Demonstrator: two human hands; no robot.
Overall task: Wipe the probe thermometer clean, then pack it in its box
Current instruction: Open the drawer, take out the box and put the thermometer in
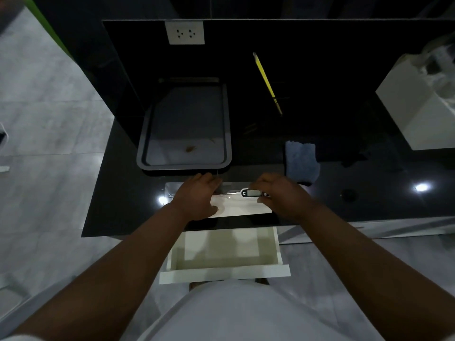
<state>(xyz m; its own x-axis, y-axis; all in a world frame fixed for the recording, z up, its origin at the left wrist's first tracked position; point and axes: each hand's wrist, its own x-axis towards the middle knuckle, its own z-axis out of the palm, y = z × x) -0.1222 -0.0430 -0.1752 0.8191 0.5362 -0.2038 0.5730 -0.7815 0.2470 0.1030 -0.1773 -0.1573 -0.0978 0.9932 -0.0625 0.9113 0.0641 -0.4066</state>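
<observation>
Evidently pinched thermometer (253, 192) with right hand (283, 196), level over box (246, 208), for seating; covered box's left end with left hand (197, 198), probably steadying, grip unclear.

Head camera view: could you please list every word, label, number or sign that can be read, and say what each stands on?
"C": a white mark, perhaps a power sign instead, on the round black button of the probe thermometer.
Thermometer display: grey, no digits can be read.
Box: white, no print can be read.
Wall socket: only pin holes, no lettering visible.
</observation>
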